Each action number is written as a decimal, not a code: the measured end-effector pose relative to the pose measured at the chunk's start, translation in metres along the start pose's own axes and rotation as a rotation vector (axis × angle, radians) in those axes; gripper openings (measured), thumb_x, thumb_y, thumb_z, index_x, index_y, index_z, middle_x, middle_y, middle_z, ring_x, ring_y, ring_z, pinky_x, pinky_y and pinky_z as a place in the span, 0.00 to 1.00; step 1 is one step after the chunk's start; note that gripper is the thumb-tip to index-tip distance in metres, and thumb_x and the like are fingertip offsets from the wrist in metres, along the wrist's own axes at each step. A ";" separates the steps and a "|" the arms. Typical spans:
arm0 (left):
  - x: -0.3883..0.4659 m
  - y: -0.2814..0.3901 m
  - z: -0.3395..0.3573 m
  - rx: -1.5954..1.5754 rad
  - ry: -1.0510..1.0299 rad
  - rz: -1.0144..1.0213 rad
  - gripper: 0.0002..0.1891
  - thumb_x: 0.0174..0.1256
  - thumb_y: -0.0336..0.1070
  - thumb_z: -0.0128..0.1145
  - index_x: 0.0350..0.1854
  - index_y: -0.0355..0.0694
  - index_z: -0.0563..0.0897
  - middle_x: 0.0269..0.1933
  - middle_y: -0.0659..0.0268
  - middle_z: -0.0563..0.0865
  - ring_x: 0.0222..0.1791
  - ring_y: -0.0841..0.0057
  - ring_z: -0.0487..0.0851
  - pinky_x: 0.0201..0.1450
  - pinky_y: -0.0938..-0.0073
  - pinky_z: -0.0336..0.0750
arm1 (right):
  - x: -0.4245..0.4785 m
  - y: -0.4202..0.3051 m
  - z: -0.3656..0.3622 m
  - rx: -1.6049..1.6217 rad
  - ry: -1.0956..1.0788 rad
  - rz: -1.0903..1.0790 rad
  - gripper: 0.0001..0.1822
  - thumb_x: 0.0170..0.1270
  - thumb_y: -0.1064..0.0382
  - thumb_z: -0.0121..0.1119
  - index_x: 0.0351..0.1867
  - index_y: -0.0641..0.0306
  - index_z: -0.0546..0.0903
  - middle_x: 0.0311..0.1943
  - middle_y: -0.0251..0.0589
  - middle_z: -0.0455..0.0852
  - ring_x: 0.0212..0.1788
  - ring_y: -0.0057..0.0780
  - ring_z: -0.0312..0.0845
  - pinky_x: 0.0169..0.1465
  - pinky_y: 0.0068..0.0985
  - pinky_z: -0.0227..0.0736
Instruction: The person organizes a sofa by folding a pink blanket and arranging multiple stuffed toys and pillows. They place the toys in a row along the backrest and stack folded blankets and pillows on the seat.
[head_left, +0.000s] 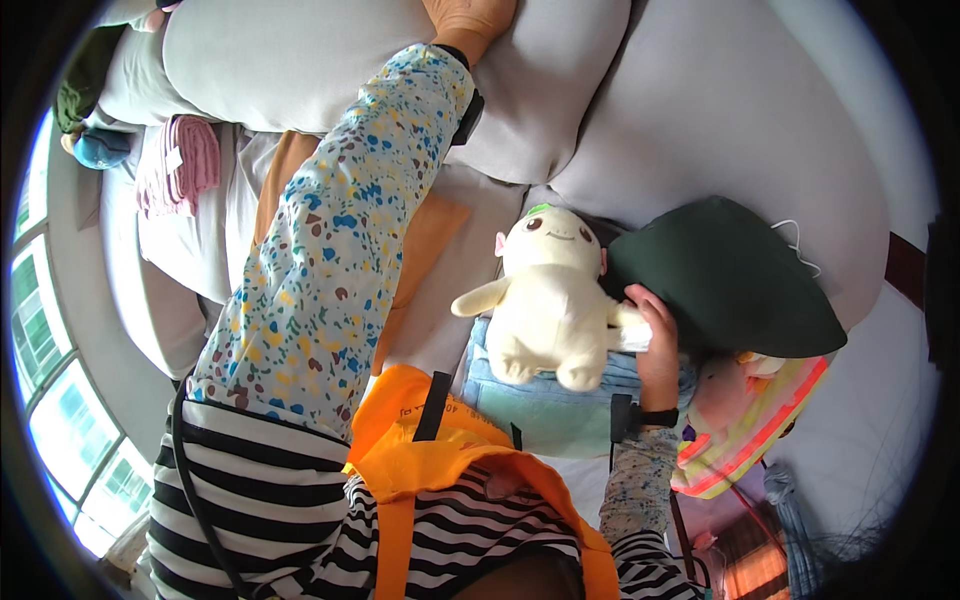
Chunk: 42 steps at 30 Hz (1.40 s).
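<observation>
A cream plush toy with a green tuft and pink ears lies face up on folded light blue cloth. My right hand grips it by one arm, beside its white tag. My left hand reaches far forward to the grey sofa backrest; its fingers are cut off by the upper edge, so what they do is hidden. Both forearms wear speckled sleeves. A dark green hat-like item rests just right of the toy. Below the toy is a pale green bundle with black straps.
Grey sofa cushions surround the toy. Folded pink cloth and a blue cap are at left, with a brown cloth under my left arm. A striped, brightly coloured bag holding soft toys stands at right. Orange fabric hangs across my front.
</observation>
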<state>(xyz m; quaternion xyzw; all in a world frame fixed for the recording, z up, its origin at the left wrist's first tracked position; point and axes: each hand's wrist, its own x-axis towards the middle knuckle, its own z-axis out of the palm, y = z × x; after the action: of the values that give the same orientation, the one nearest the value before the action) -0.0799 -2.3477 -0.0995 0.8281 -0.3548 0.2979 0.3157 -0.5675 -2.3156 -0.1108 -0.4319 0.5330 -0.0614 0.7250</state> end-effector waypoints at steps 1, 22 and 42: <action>-0.002 -0.004 0.000 -0.006 0.001 -0.012 0.12 0.65 0.37 0.54 0.49 0.42 0.78 0.48 0.54 0.81 0.54 0.55 0.76 0.62 0.53 0.64 | 0.004 -0.005 0.006 -0.113 -0.021 0.015 0.18 0.69 0.63 0.61 0.55 0.72 0.84 0.46 0.39 0.88 0.49 0.28 0.82 0.57 0.26 0.75; 0.000 0.015 -0.011 -0.047 -0.049 -0.048 0.14 0.62 0.35 0.56 0.51 0.44 0.79 0.55 0.64 0.82 0.59 0.61 0.76 0.65 0.57 0.61 | -0.043 0.014 0.053 -0.123 -0.511 0.260 0.30 0.58 0.75 0.65 0.66 0.71 0.76 0.54 0.38 0.85 0.53 0.26 0.81 0.59 0.28 0.76; 0.006 0.017 -0.024 -0.048 -0.081 -0.078 0.15 0.63 0.33 0.55 0.52 0.43 0.78 0.58 0.62 0.81 0.60 0.59 0.75 0.66 0.56 0.61 | 0.164 -0.384 0.004 0.048 -0.015 -1.040 0.31 0.63 0.77 0.60 0.70 0.70 0.72 0.60 0.41 0.82 0.59 0.29 0.78 0.64 0.27 0.72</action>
<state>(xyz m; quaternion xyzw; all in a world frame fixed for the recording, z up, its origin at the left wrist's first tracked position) -0.0960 -2.3418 -0.0752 0.8447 -0.3418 0.2431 0.3325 -0.3519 -2.6418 0.0370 -0.6232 0.2412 -0.4227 0.6122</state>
